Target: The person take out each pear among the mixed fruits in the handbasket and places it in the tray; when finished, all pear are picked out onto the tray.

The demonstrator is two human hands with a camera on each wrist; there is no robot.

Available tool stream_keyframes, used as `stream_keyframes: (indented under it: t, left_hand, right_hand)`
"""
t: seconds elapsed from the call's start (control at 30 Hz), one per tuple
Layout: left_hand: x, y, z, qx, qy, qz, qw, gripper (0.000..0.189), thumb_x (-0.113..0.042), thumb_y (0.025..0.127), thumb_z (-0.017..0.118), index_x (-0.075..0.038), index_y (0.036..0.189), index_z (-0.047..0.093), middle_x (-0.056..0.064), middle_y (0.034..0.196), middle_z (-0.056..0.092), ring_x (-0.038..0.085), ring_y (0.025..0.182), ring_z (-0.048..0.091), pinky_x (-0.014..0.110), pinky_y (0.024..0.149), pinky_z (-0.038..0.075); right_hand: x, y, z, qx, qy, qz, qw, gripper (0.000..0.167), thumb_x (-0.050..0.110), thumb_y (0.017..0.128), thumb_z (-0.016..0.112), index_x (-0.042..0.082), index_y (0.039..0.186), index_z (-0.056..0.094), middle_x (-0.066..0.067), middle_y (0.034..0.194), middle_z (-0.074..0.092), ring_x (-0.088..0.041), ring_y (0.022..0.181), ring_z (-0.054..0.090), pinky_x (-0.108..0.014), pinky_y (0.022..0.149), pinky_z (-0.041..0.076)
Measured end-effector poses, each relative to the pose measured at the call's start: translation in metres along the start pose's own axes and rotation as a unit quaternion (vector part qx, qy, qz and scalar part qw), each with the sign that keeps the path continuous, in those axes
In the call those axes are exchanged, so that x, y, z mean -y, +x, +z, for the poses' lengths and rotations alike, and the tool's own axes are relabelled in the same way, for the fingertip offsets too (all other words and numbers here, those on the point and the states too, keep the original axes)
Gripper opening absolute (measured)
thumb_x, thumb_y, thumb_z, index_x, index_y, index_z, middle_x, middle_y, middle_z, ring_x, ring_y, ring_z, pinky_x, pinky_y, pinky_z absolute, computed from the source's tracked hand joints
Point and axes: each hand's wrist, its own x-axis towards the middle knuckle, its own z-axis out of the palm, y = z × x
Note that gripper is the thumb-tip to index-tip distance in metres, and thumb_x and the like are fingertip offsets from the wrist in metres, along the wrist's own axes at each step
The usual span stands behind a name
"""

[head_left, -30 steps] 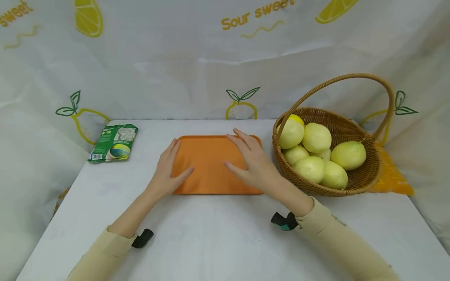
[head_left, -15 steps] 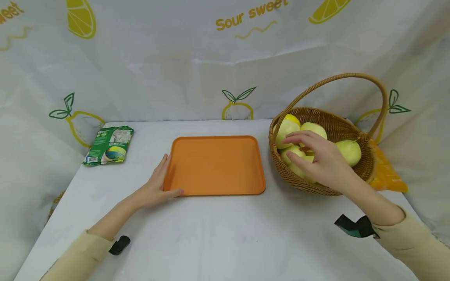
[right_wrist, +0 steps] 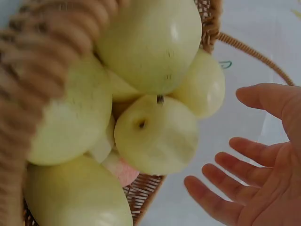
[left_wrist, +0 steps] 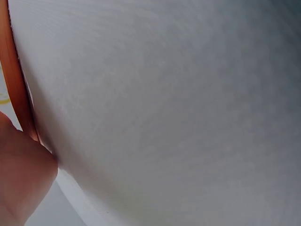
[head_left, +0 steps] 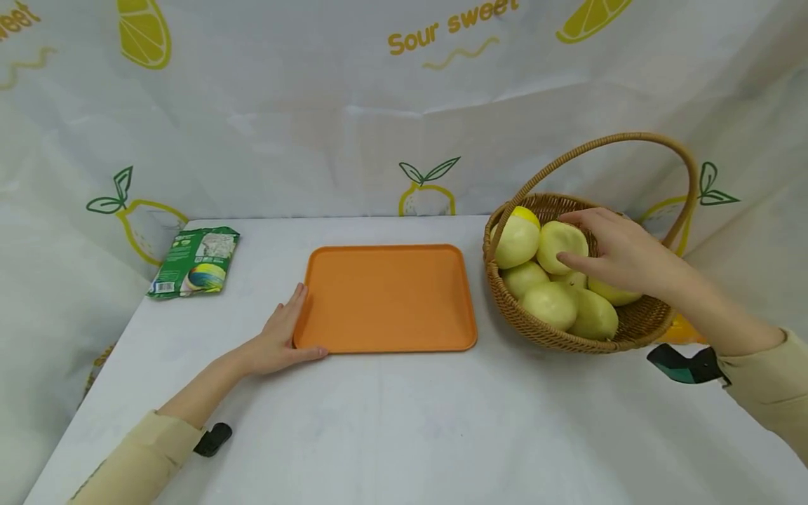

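Observation:
My left hand point(head_left: 271, 348) rests at the near left corner of an orange tray point(head_left: 385, 301), fingers along its left side and thumb along its front edge. The left wrist view catches part of that hand point(left_wrist: 23, 174) against the tray's rim point(left_wrist: 16, 75). A wicker basket point(head_left: 536, 340) to the right of the tray holds several pale green pear-like fruits point(head_left: 550, 306). Over its right part hovers my right hand point(head_left: 637, 252), holding nothing, with thumb and fingers spread apart. In the right wrist view, this hand point(right_wrist: 263, 183) is beside the fruits point(right_wrist: 157, 136).
A green packet point(head_left: 197, 263) lies at the back left of the white table point(head_left: 404, 428). The basket's tall handle point(head_left: 621, 137) arches above the fruits. Part of an orange packet point(head_left: 684, 331) shows behind the basket. A white printed cloth point(head_left: 284, 126) hangs at the back.
My right hand has left the tray and moved right to above the basket, most recently farther right and back. My left hand has shifted from over the tray to its near left corner.

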Motion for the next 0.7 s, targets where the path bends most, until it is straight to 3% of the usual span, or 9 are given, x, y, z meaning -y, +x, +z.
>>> stream_keyframes:
  t: [0.17,0.43,0.7]
  left_hand:
    - [0.002,0.0,0.001,0.003,0.006,0.003,1.0,0.113,-0.05,0.088,0.068,-0.003,0.154,-0.011,0.012,0.161,-0.015,0.031,0.148,-0.008,0.052,0.115,-0.009]
    - [0.007,-0.001,0.005,-0.003,0.017,0.001,0.9999,0.111,-0.054,0.088,0.067,-0.006,0.156,-0.007,0.007,0.162,-0.016,0.027,0.148,-0.008,0.049,0.115,-0.009]
    - [0.006,-0.001,0.005,-0.002,0.016,-0.003,0.9999,0.11,-0.054,0.087,0.067,-0.008,0.156,-0.005,0.007,0.162,-0.015,0.028,0.148,-0.007,0.05,0.115,-0.008]
  right_hand:
    - [-0.014,0.015,-0.007,0.08,-0.002,0.039,0.996,0.068,0.029,0.094,0.066,-0.013,0.14,0.037,-0.035,0.138,0.04,-0.05,0.122,0.041,-0.062,0.094,0.038]
    - [-0.028,0.037,-0.007,0.168,-0.013,0.068,0.9833,0.086,0.042,0.095,0.061,-0.02,0.142,0.024,-0.041,0.142,0.031,-0.057,0.126,0.033,-0.065,0.097,0.035]
    - [-0.033,0.047,-0.002,0.204,0.005,0.092,0.9747,0.093,0.05,0.094,0.06,-0.016,0.146,0.02,-0.039,0.144,0.031,-0.056,0.128,0.034,-0.065,0.097,0.036]
